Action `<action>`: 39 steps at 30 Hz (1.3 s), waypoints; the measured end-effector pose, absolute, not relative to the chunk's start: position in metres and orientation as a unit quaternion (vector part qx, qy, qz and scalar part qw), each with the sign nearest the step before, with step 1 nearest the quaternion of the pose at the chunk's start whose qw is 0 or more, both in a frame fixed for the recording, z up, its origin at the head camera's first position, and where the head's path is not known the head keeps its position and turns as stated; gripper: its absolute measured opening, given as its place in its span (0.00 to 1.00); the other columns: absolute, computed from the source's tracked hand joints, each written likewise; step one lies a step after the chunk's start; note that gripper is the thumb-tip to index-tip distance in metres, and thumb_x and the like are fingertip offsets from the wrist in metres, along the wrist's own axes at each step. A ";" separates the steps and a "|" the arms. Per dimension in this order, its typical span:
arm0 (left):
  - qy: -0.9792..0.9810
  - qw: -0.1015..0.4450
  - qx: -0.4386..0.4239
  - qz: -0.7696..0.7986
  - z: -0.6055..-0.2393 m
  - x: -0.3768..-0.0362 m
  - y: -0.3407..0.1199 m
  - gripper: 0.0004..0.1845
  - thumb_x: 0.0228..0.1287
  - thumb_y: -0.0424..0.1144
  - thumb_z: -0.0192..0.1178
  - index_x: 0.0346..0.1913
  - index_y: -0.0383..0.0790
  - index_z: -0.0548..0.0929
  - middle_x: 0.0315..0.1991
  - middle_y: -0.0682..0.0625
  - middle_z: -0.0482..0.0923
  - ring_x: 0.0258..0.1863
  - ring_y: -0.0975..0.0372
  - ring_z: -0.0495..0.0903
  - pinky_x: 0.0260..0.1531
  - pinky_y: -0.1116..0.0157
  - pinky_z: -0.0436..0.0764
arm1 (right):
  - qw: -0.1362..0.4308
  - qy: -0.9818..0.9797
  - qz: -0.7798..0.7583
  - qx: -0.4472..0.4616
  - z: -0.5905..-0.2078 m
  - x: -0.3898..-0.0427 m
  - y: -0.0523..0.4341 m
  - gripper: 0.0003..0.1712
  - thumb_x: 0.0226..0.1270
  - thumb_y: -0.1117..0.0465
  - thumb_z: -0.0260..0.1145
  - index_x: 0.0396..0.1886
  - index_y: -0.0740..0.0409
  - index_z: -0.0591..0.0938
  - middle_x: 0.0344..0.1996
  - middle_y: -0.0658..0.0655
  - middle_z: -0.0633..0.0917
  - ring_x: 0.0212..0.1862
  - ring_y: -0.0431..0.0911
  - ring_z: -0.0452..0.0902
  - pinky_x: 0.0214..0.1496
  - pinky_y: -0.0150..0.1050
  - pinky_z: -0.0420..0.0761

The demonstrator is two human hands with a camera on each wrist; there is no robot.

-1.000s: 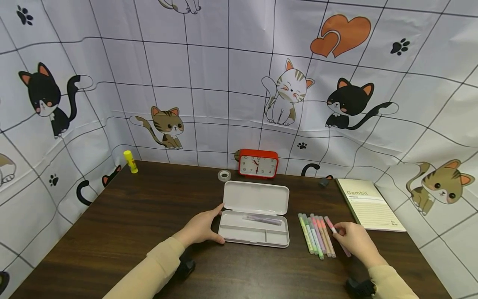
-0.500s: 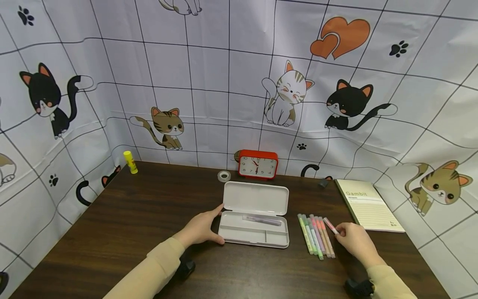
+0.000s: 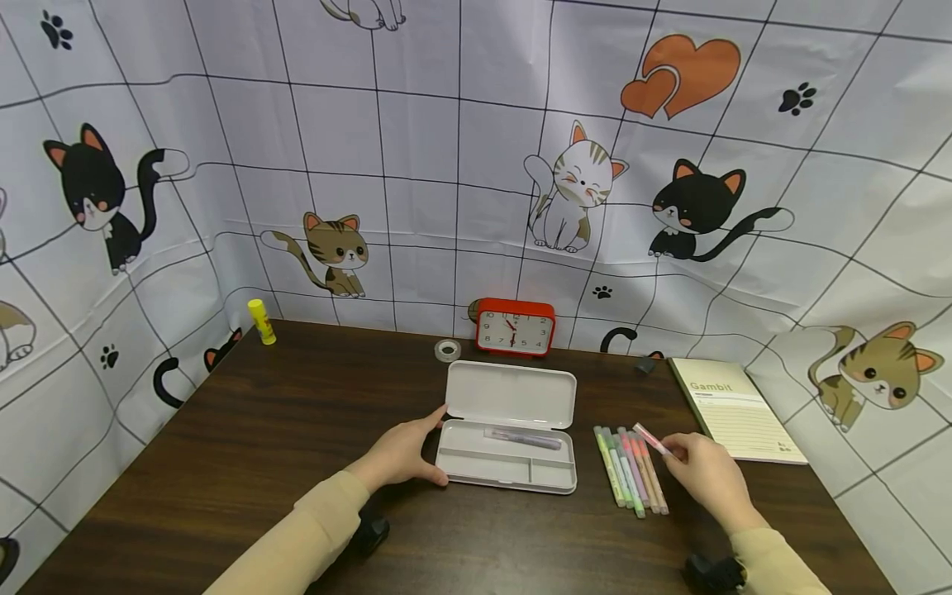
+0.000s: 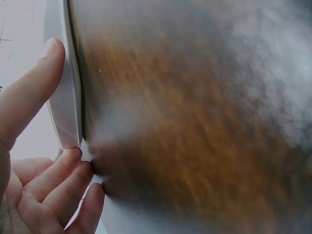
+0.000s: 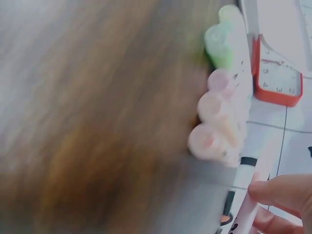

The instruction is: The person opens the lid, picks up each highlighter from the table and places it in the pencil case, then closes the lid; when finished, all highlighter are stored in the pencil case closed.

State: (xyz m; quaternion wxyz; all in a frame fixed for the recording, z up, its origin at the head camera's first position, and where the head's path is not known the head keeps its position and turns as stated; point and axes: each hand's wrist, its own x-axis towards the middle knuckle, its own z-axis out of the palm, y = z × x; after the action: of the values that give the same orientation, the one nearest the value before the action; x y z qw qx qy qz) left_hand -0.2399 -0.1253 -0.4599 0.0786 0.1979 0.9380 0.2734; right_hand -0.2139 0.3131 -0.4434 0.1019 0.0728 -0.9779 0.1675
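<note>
The right hand [image 3: 706, 475] pinches a pink marker [image 3: 649, 438] near its back end, fingers and thumb closed round the barrel, and the marker's free tip rises off the table [image 3: 260, 463] and points up and to the left, toward the open pencil case [image 3: 506, 467]. In the right wrist view the fingertips [image 5: 280, 192] clamp the pale barrel with the capped ends of the other markers just beside it. Those remaining markers [image 3: 628, 467] lie side by side on the wood between the hand and the case, their long axes running roughly away from the person. The case lies to the left of the held marker, its long axis crossways, so the marker would likely have to swing nearly a quarter turn to lie flat in the tray beside the purple pen [image 3: 523, 437] already there. The left hand [image 3: 402, 454] rests against the case's left end, fingers nearly straight and spread, thumb on the front corner and forefinger up by the lid hinge, steadying rather than gripping it. The right hand is plainly the nearer one to the markers.
</note>
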 end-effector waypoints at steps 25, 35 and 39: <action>0.941 0.079 0.197 0.264 -0.461 -0.241 -0.125 0.60 0.39 0.53 0.77 0.74 0.39 0.55 0.63 0.45 0.73 0.61 0.48 0.72 0.58 0.51 0.71 | 0.115 -0.974 0.153 0.121 -0.428 -0.233 0.249 0.06 0.55 0.64 0.70 0.34 0.53 0.87 0.28 0.49 0.82 0.30 0.43 0.76 0.25 0.39 0.74; 0.939 0.078 0.201 0.268 -0.461 -0.241 -0.126 0.59 0.39 0.52 0.77 0.74 0.38 0.55 0.62 0.45 0.73 0.61 0.49 0.72 0.58 0.51 0.71 | 0.106 -0.971 0.158 0.144 -0.429 -0.237 0.225 0.04 0.54 0.63 0.71 0.31 0.51 0.86 0.25 0.46 0.79 0.28 0.40 0.73 0.26 0.37 0.72; 0.939 0.078 0.201 0.267 -0.461 -0.241 -0.126 0.59 0.39 0.52 0.77 0.74 0.38 0.55 0.62 0.45 0.73 0.60 0.49 0.72 0.58 0.51 0.71 | 0.109 -0.969 0.153 0.161 -0.430 -0.238 0.214 0.05 0.52 0.65 0.71 0.30 0.51 0.86 0.24 0.45 0.78 0.27 0.39 0.72 0.26 0.35 0.71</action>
State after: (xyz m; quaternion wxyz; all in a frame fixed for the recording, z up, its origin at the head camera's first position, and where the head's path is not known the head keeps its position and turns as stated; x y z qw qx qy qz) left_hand -0.2414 -0.1256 -0.4609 0.0780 0.2005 0.9394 0.2671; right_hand -0.2382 0.2140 -0.4298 0.1087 0.1607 -0.9689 0.1534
